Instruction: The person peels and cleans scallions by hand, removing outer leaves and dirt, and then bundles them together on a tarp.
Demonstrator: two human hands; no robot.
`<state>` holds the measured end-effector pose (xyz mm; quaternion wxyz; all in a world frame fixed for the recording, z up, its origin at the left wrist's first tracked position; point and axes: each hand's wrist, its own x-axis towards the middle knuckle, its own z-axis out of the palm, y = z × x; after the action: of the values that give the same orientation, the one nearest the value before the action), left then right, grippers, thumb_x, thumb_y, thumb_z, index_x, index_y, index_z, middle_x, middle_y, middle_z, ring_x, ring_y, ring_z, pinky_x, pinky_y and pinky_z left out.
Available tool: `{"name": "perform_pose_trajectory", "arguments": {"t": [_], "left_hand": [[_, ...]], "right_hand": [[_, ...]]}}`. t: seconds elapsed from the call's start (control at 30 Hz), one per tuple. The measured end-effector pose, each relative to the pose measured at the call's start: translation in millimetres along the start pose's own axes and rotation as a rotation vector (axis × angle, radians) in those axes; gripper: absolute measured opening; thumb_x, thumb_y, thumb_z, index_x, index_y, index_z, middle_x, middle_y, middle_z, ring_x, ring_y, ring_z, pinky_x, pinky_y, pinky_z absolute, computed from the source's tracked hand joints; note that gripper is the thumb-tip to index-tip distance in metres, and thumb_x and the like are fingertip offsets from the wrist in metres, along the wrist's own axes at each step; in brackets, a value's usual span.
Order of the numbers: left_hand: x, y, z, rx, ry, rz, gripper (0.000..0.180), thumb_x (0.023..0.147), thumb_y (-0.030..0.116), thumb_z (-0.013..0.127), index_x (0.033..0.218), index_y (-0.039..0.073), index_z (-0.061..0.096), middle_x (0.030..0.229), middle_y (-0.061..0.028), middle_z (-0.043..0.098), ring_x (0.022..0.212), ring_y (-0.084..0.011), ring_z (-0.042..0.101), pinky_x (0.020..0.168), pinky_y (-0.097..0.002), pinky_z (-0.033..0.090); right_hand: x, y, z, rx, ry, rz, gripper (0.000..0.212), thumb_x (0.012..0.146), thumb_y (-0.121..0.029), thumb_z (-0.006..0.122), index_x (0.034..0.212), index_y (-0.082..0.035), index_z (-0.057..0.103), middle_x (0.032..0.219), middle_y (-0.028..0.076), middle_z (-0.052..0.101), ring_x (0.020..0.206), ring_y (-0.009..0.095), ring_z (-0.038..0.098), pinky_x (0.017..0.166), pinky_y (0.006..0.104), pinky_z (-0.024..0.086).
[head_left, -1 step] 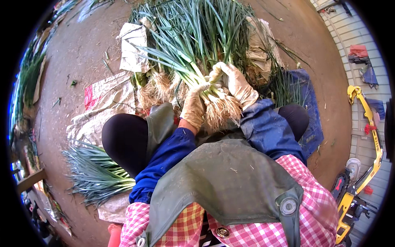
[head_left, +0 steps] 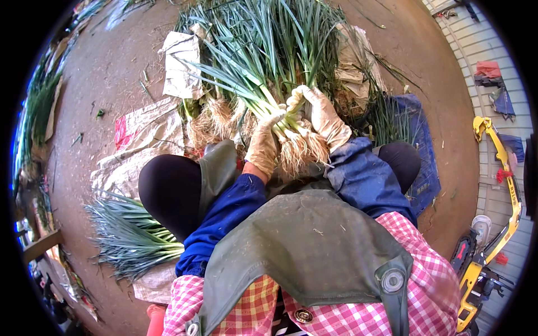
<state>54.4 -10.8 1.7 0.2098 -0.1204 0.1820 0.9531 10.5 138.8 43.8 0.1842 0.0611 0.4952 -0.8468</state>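
We find the onion bunch (head_left: 270, 104) root-end nearest us, before the leafy pile (head_left: 291, 39). The left hand (head_left: 262, 143) wraps its stems; the right hand (head_left: 326, 117) curls against them — whether pinching, we cannot tell. We judge stem handling underway — next calls for steady left support.

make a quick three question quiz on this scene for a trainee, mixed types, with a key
1. True or false: the left hand and the right hand both wear gloves.

2. What colour is the sheet beside the right knee?
A) red
B) blue
C) yellow

3. Fill in the missing word: on the bunch of leafy stalks in the hands, the pale, stringy ____ are at the end nearer the apron.

Key:
1. True
2. B
3. roots
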Motion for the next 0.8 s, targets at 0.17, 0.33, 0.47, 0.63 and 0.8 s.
{"name": "perform_pose_trajectory", "arguments": {"t": [0.17, 0.33, 0.47, 0.63, 0.8], "left_hand": [[6, -2, -23, 0.008, -0.016, -0.029, 0.024, 0.085, 0.011, 0.061, 0.105, -0.002, 0.059, 0.079, -0.0116, 0.065, 0.068, -0.0247, 0.064, 0.065, -0.0349, 0.057], [14, 0, -38, 0.063, 0.259, -0.01, 0.022, 0.087, 0.011, 0.056, 0.105, -0.001, 0.061, 0.082, -0.0088, 0.065, 0.073, -0.024, 0.065, 0.066, -0.038, 0.059], [8, -8, -5, 0.168, 0.206, -0.04, 0.012, 0.085, 0.005, 0.057, 0.093, -0.004, 0.057, 0.074, -0.0113, 0.062, 0.058, -0.0253, 0.064, 0.052, -0.0344, 0.059], [8, -17, 0, 0.145, 0.247, -0.029, 0.02, 0.086, 0.007, 0.059, 0.1, -0.007, 0.061, 0.069, -0.0114, 0.062, 0.052, -0.0251, 0.063, 0.042, -0.0307, 0.055], [15, -25, -18, 0.189, 0.184, -0.001, 0.018, 0.085, 0.006, 0.06, 0.099, -0.006, 0.064, 0.069, -0.0109, 0.063, 0.057, -0.0219, 0.063, 0.043, -0.0295, 0.052]], "right_hand": [[-23, 8, 37, -0.116, -0.009, -0.002, 0.025, 0.1, -0.028, 0.048, 0.085, -0.009, 0.053, 0.064, -0.002, 0.049, 0.05, 0.007, 0.044, 0.048, 0.0225, 0.039], [-59, -14, 24, 0.142, -0.272, 0.33, 0.024, 0.102, -0.023, 0.043, 0.085, -0.008, 0.052, 0.067, -0.004, 0.048, 0.049, 0.003, 0.041, 0.042, 0.0189, 0.034], [-100, -38, 19, 0.125, -0.071, 0.419, 0.019, 0.1, -0.018, 0.045, 0.088, -0.006, 0.055, 0.069, -0.004, 0.05, 0.058, 0.006, 0.049, 0.051, 0.0176, 0.039], [-120, -53, 33, -0.328, -0.124, 0.331, 0.021, 0.099, -0.018, 0.045, 0.084, -0.007, 0.053, 0.065, -0.005, 0.048, 0.051, 0.005, 0.043, 0.045, 0.018, 0.032], [-126, -52, 45, -0.372, -0.134, 0.343, 0.022, 0.099, -0.019, 0.046, 0.082, -0.006, 0.053, 0.063, -0.003, 0.048, 0.049, 0.006, 0.042, 0.043, 0.0189, 0.031]]}}
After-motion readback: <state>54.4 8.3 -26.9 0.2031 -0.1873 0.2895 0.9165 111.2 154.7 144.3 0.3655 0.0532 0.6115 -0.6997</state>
